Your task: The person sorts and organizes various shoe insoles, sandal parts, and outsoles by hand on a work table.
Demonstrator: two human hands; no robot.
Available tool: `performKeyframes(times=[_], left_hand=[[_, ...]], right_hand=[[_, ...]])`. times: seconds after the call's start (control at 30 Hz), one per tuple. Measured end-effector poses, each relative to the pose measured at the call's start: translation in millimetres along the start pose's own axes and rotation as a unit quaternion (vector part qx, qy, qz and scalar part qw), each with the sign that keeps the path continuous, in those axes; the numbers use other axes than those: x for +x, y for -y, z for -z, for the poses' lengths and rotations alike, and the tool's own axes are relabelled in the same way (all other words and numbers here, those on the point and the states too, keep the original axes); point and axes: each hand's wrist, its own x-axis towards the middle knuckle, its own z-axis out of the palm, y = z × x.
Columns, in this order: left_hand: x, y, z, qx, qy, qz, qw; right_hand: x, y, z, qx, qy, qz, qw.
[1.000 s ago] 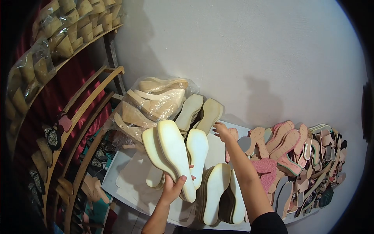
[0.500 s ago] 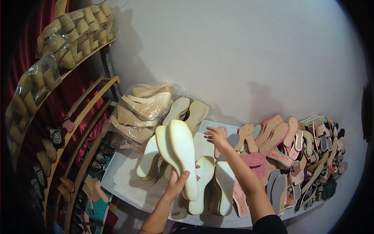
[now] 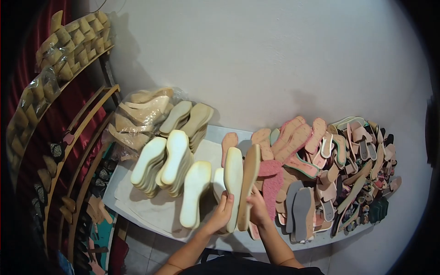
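Observation:
My left hand (image 3: 222,213) is closed around the lower part of a pale cream shoe sole (image 3: 234,183), which stands tilted upright over the table. Right beside it, my right hand (image 3: 259,208) grips another sole (image 3: 249,188), its tan face turned to the right. Part of a further pale sole (image 3: 219,181) shows behind my left hand. To the left lies a separate cream sole (image 3: 196,195). Two stacks of soles, a left stack (image 3: 149,158) and a taller one (image 3: 176,153), stand farther left.
Behind are more sole stacks (image 3: 198,117) and a plastic bag of wedge heels (image 3: 144,112). Pink insoles (image 3: 293,137), grey insoles (image 3: 302,213) and piled sandals (image 3: 364,146) cover the table's right side. A curved rack (image 3: 85,133) stands left.
The pair of soles in my left hand is gone from it, and the second stack stands taller. My right hand has come down from an open reach to grip a sole. The view has shifted.

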Motion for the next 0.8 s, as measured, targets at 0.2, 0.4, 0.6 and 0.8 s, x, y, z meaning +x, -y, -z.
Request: performKeyframes(times=[0.2,0.4,0.6,0.8], left_hand=[[-14,1,-43,-0.181,0.007,0.099,0.978],[-39,23,-77,0.013,0.035,0.017,0.999],[-39,42,-65,0.105,0.077,-0.035,0.991],[-40,44,-34,0.055,-0.091,-0.017,0.994]], right_hand=[[-31,23,48,0.165,0.085,-0.025,0.982],[-66,7,32,-0.345,-0.047,0.129,0.929],[-77,13,24,-0.294,-0.06,0.115,0.947],[-44,-13,34,-0.312,-0.096,0.082,0.942]])
